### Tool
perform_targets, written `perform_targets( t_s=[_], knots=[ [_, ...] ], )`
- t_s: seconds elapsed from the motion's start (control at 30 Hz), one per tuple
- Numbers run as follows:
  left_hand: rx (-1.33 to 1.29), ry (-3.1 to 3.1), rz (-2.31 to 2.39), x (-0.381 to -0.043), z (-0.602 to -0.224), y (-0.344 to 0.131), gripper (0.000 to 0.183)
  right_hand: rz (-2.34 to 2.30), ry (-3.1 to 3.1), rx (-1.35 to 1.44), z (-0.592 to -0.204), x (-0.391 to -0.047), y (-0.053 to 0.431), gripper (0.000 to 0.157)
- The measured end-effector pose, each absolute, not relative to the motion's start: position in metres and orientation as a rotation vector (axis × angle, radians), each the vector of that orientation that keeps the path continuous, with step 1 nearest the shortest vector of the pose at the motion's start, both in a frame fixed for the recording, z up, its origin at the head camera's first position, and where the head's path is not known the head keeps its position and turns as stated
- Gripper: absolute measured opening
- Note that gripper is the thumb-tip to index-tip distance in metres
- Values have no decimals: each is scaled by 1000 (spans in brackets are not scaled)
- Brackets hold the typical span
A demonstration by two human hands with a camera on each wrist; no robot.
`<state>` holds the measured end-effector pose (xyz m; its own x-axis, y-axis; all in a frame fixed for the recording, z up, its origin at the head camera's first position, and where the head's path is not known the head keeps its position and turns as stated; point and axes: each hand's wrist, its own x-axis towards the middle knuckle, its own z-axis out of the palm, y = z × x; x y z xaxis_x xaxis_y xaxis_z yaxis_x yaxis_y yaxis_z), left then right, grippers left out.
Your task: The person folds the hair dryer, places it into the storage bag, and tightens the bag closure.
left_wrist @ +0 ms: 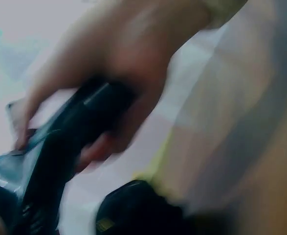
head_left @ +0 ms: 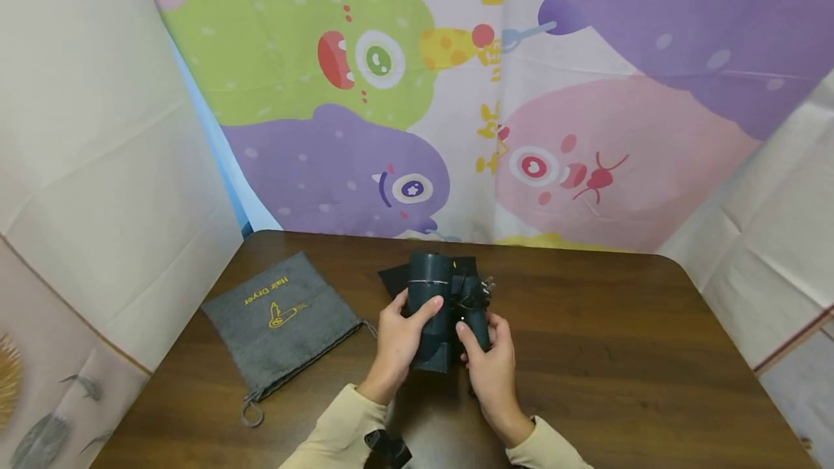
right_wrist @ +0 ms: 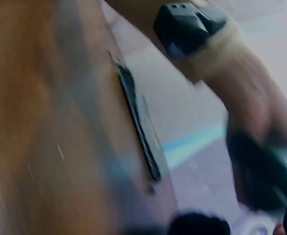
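Both hands hold a dark green hair dryer (head_left: pixel 428 324) above the wooden table, its thick barrel upright in the head view. My left hand (head_left: pixel 397 339) grips the barrel from the left, thumb across its front. On the other side, my right hand (head_left: pixel 491 371) grips the slimmer handle (head_left: pixel 478 326), thumb on its front. A bundled cord with a metal-pronged plug (head_left: pixel 486 286) sits near the handle's top. In the left wrist view the left hand (left_wrist: pixel 128 58) wraps around the dryer (left_wrist: pixel 60 142), blurred. The right wrist view shows part of the dryer (right_wrist: pixel 260 166) at the right.
A grey drawstring pouch (head_left: pixel 280 320) printed "Hair Dryer" lies flat on the table (head_left: pixel 606 353) at the left. Behind the dryer lies a flat black item (head_left: pixel 393 279), partly hidden. A cartoon-printed curtain (head_left: pixel 456 107) hangs beyond the far edge, with pale cloth on both sides.
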<state>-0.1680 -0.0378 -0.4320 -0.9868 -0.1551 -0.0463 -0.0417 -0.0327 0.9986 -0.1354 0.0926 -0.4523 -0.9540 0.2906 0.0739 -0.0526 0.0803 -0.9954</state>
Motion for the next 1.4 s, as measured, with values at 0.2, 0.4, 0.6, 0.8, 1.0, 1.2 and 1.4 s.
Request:
perform_targets(
  t_s=[0.2, 0.4, 0.6, 0.8, 1.0, 1.2, 1.4],
  knots=[
    [313, -2009, -2215, -160, -442, -24, 55, 1966, -2079, -299, -457, -131, 83, 48],
    [312, -1999, -2190, -160, -443, -21, 55, 1985, -2042, -312, -457, -132, 83, 43],
    [284, -2018, -2191, -160, -442, -22, 56, 2005, -2011, -333, -458, -133, 83, 40],
    [291, -2123, -2169, -162, -444, -31, 62, 2066, -2133, -235, -466, -134, 87, 42],
    [289, -2207, -2188, -164, -448, -37, 64, 2121, -2260, -132, -470, -135, 96, 40],
    [289, -2126, -2268, -169, -445, -37, 63, 1951, -2417, -9, -463, -139, 104, 50],
    [308, -1973, -2379, -172, -441, -36, 62, 1382, -2541, 185, -469, -127, 104, 99]
  ],
)
